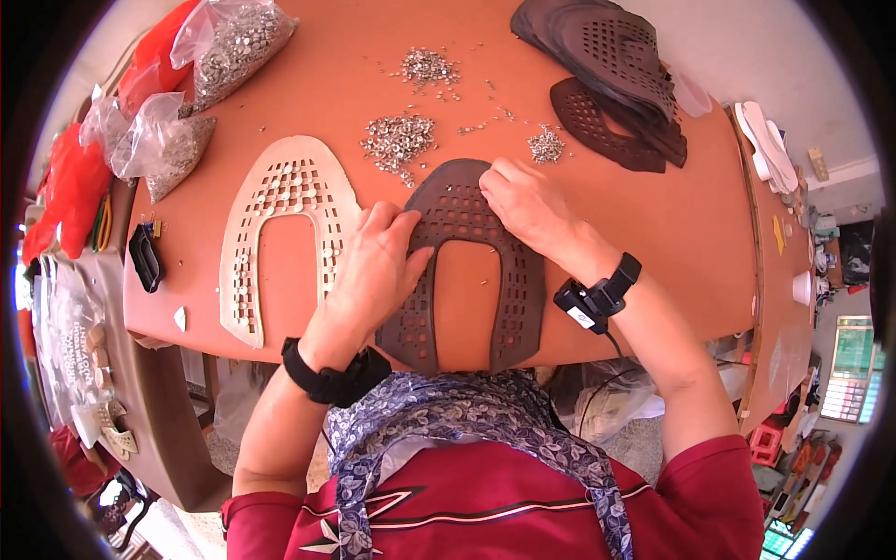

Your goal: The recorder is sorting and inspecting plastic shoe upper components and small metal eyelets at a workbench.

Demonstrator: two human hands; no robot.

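two clear bags (pixel 201 89) — full of small metal studs (pixel 238 42).

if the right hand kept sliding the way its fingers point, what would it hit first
The right hand points up and left across the brown upper. Past that edge, the first thing is probably the rivet pile, though depth is hard to judge.

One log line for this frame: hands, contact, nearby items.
left hand: pressing brown perforated shoe upper | right hand: fingers on its top edge | nearby: beige upper, rivet piles
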